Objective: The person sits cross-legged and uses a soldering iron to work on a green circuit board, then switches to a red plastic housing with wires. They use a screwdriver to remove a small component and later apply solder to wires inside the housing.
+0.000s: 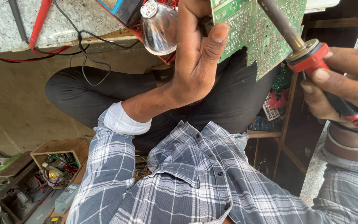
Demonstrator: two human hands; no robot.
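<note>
Gripping the green board (pixel 253 29), the left hand (pixel 195 62) could get burned by the right hand's (pixel 344 87) tightly held hot iron (pixel 295 37).

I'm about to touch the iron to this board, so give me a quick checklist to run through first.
1. Green circuit board held firm in the left hand: ok.
2. Soldering iron gripped by its red handle in the right hand: ok.
3. Thumb and fingers away from the iron's shaft: ok.
4. Iron's tip on the right joint: cannot tell, it is out of view.
5. Glass bulb behind the left hand safe from knocks: cannot tell.
</note>
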